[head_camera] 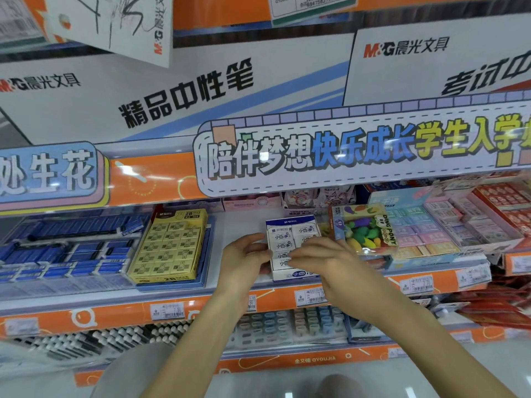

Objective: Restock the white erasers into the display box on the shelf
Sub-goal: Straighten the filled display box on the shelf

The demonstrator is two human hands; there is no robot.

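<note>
The right hand (324,262) reaches in over the lower half of the small blue-and-white cardboard display box (290,225), its fingertips (293,255) pressed on one of the white wrapped erasers (280,243) in the lower rows; whether it pinches that eraser or only pushes it flat cannot be told, because the fingers cover the contact. The left hand (244,258) cups the box's left wall with fingers curled against it, apparently to brace the box so it does not slide while the other hand works. The box sits tilted back on the orange-edged white store shelf (238,222), which keeps the erasers facing the shopper. It looks nearly full, with rows of erasers showing above the hands, so the restocking seems well advanced.

Just right of the box, touching or almost touching it, leans a clear plastic pack of colourful vegetable-shaped erasers (365,229). Well to the box's left, across a bare stretch of shelf, stands a yellow cardboard tray of 2B erasers (169,245). Below the box, paper price tags (310,295) line the shelf's front edge.
</note>
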